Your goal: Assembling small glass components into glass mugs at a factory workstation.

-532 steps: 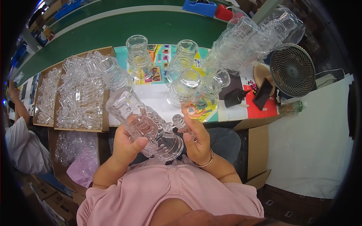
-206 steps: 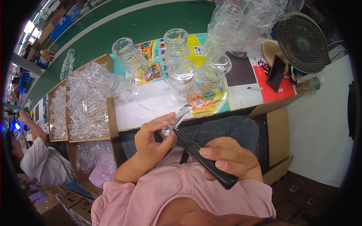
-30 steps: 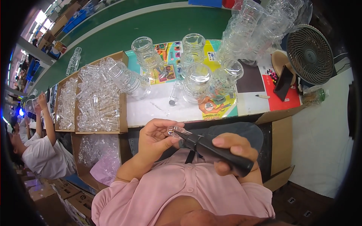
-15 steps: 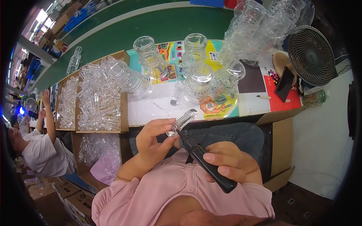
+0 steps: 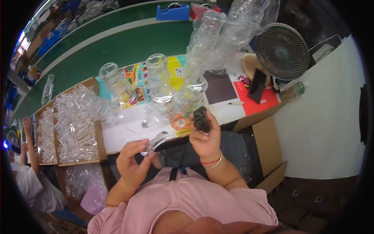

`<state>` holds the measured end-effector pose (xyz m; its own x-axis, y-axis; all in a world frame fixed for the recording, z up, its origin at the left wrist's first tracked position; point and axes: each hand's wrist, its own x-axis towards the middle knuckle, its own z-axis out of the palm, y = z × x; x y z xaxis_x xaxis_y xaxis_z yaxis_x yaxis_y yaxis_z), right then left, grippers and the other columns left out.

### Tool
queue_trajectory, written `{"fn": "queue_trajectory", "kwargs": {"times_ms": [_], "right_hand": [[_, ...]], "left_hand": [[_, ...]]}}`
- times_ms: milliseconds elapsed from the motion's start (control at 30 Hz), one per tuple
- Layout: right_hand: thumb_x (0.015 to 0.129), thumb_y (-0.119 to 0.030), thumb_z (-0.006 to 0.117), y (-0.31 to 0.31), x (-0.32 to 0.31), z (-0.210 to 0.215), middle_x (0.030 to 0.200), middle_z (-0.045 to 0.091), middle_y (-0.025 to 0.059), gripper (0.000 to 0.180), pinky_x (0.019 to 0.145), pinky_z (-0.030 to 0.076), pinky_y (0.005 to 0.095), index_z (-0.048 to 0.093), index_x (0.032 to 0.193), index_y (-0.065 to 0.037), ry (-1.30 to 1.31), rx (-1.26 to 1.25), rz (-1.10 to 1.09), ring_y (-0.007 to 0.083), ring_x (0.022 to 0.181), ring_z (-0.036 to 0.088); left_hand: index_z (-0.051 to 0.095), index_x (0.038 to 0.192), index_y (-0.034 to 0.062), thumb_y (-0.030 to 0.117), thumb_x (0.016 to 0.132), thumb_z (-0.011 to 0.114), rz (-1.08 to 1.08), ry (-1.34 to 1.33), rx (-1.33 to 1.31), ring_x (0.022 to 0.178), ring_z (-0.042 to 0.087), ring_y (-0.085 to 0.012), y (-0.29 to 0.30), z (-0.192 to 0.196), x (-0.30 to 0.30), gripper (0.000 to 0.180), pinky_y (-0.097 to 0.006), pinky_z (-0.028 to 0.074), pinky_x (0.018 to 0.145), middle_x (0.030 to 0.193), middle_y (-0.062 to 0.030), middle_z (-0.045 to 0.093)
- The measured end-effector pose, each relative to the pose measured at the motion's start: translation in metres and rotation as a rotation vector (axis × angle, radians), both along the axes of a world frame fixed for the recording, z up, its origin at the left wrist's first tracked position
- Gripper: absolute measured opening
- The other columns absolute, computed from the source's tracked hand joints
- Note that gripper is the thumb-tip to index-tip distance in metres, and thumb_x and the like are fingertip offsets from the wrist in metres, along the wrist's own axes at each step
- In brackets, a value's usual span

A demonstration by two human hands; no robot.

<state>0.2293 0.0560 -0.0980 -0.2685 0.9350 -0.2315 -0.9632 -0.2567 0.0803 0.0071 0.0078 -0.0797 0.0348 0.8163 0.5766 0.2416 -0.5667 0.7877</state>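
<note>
Between the thumb and fingers of my left hand (image 5: 132, 159) is a small clear faceted tube (image 5: 156, 142), tilted up to the right above my lap. To its right, my right hand (image 5: 207, 141) is raised near the table's front edge, gripping a black handheld tool (image 5: 201, 120). The tool appears almost end-on and stands apart from the tube, its slim tip out of sight. A similar clear tube (image 5: 145, 117) stands on the table beyond my left hand. Several large clear ringed vessels (image 5: 163, 99) stand behind it.
An open cardboard box (image 5: 102, 136) full of small clear tubes lies at left. Bagged clear vessels (image 5: 212, 39) are piled at the back. Rightward are a fan (image 5: 282, 51), a dark phone-like slab (image 5: 257, 86) and a plastic bottle (image 5: 294, 91). Another person (image 5: 33, 179) sits far left.
My right hand has drawn the black tool away from the tube, up and forward, turning it. The tube stays in my left hand. The whole view has shifted, so the table appears farther left.
</note>
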Motion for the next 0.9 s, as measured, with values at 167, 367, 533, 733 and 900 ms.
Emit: {"fn": "queue_trajectory", "kwargs": {"times_ms": [167, 367, 533, 733, 900], "right_hand": [[0.080, -0.009, 0.051, 0.029, 0.023, -0.022, 0.080, 0.054, 0.0104, 0.021, 0.040, 0.044, 0.0189, 0.052, 0.096, 0.004, 0.394, 0.032, -0.084, 0.0091, 0.050, 0.044], [0.078, -0.001, 0.048, 0.081, 0.099, -0.084, 0.092, 0.058, 0.0114, 0.024, 0.048, 0.046, 0.0248, 0.049, 0.102, 0.002, 0.548, 0.166, -0.148, 0.0121, 0.055, 0.047], [0.086, -0.003, 0.042, 0.098, 0.096, -0.094, 0.064, 0.042, 0.0049, 0.015, 0.051, 0.038, 0.0228, 0.047, 0.099, 0.003, 0.505, 0.095, -0.052, 0.0130, 0.054, 0.042], [0.087, -0.003, 0.041, 0.087, 0.084, -0.075, 0.061, 0.037, 0.0022, 0.013, 0.053, 0.033, 0.0197, 0.045, 0.098, 0.001, 0.494, 0.093, -0.044, 0.0112, 0.053, 0.040], [0.088, -0.006, 0.043, 0.082, 0.083, -0.069, 0.062, 0.037, 0.0025, 0.012, 0.047, 0.033, 0.0201, 0.045, 0.098, 0.001, 0.484, 0.040, -0.110, 0.0105, 0.052, 0.041]], "left_hand": [[0.048, 0.102, -0.0011, -0.008, 0.071, 0.066, -0.028, -0.241, -0.273, 0.097, 0.056, -0.0215, -0.009, -0.006, -0.003, 0.037, -0.033, 0.044, 0.087, 0.101, -0.0152, 0.057], [0.051, 0.109, 0.0051, -0.001, 0.078, 0.063, -0.168, -0.223, -0.409, 0.097, 0.055, -0.0135, 0.010, -0.019, 0.002, 0.034, -0.027, 0.051, 0.074, 0.109, -0.0076, 0.055], [0.053, 0.109, 0.0051, 0.004, 0.076, 0.063, -0.145, -0.270, -0.465, 0.102, 0.054, -0.0151, 0.009, -0.011, -0.012, 0.034, -0.029, 0.049, 0.080, 0.108, -0.0068, 0.056], [0.058, 0.106, 0.0036, 0.003, 0.076, 0.063, -0.067, -0.120, -0.188, 0.098, 0.056, -0.0235, 0.015, -0.021, -0.023, 0.031, -0.033, 0.043, 0.086, 0.104, -0.0111, 0.058], [0.057, 0.106, 0.0040, 0.002, 0.076, 0.063, -0.089, -0.119, -0.183, 0.098, 0.055, -0.0240, 0.021, -0.028, -0.024, 0.031, -0.033, 0.043, 0.085, 0.104, -0.0111, 0.058]]}}
